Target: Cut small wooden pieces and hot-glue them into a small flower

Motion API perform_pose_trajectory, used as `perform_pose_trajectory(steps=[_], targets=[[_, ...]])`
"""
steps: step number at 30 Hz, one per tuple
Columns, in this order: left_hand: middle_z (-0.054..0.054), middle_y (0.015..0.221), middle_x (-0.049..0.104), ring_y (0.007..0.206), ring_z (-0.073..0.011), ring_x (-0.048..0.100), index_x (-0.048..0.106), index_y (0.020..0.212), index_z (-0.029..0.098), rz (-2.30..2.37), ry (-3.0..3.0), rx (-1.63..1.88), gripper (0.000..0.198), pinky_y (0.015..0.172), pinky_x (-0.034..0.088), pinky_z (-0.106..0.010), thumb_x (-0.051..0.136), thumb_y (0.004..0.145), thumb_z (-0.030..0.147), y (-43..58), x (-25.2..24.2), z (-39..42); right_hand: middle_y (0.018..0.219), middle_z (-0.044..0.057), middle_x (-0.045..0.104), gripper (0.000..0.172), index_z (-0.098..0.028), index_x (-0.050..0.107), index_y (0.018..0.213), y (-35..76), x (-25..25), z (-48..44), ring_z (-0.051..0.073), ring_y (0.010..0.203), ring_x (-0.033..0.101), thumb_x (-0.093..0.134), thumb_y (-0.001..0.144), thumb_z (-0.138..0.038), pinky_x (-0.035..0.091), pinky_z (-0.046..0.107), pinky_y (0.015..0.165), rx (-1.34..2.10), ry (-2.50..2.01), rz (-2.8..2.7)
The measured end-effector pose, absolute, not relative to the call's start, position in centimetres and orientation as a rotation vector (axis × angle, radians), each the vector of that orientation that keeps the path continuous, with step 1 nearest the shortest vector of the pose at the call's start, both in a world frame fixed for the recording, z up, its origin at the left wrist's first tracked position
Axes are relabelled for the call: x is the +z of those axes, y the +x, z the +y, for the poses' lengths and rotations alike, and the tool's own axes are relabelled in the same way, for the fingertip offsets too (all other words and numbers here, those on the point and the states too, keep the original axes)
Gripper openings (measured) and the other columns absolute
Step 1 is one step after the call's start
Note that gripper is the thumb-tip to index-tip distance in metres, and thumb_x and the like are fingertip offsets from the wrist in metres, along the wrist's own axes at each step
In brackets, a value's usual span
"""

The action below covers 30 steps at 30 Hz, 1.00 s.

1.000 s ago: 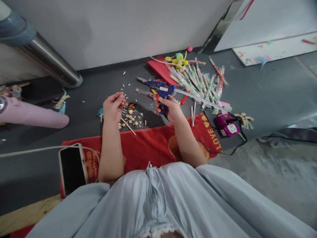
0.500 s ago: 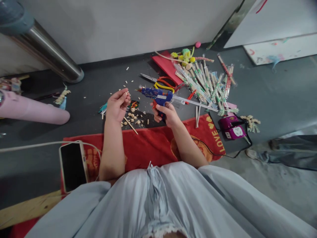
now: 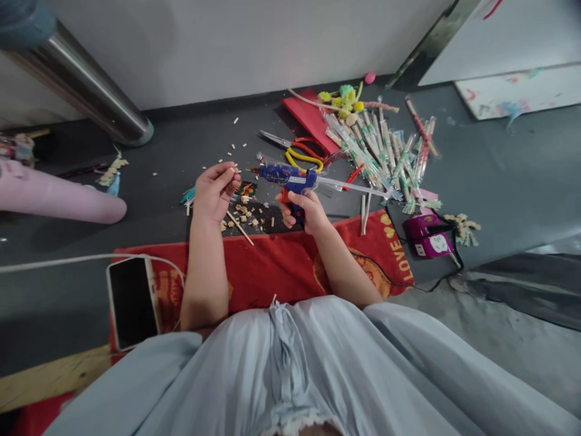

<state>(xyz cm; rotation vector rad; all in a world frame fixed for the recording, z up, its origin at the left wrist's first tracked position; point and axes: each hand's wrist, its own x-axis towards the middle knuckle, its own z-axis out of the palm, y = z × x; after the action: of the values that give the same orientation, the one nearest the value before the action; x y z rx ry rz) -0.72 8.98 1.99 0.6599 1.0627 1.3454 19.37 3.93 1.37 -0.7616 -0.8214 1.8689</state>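
Note:
My right hand (image 3: 307, 209) grips the handle of a blue hot glue gun (image 3: 290, 175), a finger at its orange trigger. A clear glue stick (image 3: 347, 185) juts from the gun's back. Its nozzle points left at my left hand (image 3: 216, 191), a short gap away. The left fingertips are pinched on a small pale stick piece (image 3: 233, 171), mostly hidden by them. Below the hands lie pale wooden crumbs and bits (image 3: 242, 212) and a thin wooden stick (image 3: 240, 227). Scissors with red and yellow handles (image 3: 303, 158) rest just beyond the gun.
Several wrapped sticks (image 3: 381, 148) are heaped at the right, by a red packet (image 3: 311, 121). A purple power block (image 3: 426, 235) with a black cord sits near the edge. A phone (image 3: 133, 303) lies on the red cloth (image 3: 267, 266); a pink bottle (image 3: 63, 192) is at left.
The glue gun's nozzle has dipped slightly and now sits more level, still close to my left hand. Both hands keep their holds. The view has shifted a little.

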Motion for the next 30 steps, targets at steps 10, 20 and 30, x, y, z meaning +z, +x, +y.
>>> perform_pose_trajectory(steps=[10,20,30], targets=[[0.003,0.064,0.066,0.055,-0.0021,0.060,0.071,0.074,0.018,1.068,0.679,1.332,0.014,0.054,0.050,-0.010,0.079,0.065,0.013,-0.93,1.94,9.05,0.044,-0.010,0.045,0.037,-0.013,0.058,0.086,19.37,1.08,3.97,0.006,0.033,0.043,0.069,0.073,-0.047,0.038,0.019,0.034,1.834,-0.743,-0.861],[0.003,0.062,0.065,0.054,-0.0026,0.060,0.070,0.072,0.018,1.105,0.687,1.344,0.013,0.052,0.049,-0.011,0.080,0.064,0.014,-1.09,1.77,9.01,0.046,-0.009,0.048,0.036,-0.014,0.061,0.085,19.12,1.06,3.84,0.006,0.034,0.043,0.070,0.072,-0.046,0.031,0.021,0.035,1.748,-0.842,-0.941],[0.001,0.065,0.068,0.060,-0.0051,0.064,0.070,0.074,0.015,1.165,0.741,1.284,0.022,0.057,0.052,-0.013,0.083,0.059,0.023,-1.35,1.58,8.82,0.046,-0.008,0.050,0.032,-0.017,0.059,0.085,18.90,0.70,3.72,0.006,0.038,0.043,0.067,0.075,-0.047,0.031,0.022,0.042,1.589,-0.959,-1.121]])
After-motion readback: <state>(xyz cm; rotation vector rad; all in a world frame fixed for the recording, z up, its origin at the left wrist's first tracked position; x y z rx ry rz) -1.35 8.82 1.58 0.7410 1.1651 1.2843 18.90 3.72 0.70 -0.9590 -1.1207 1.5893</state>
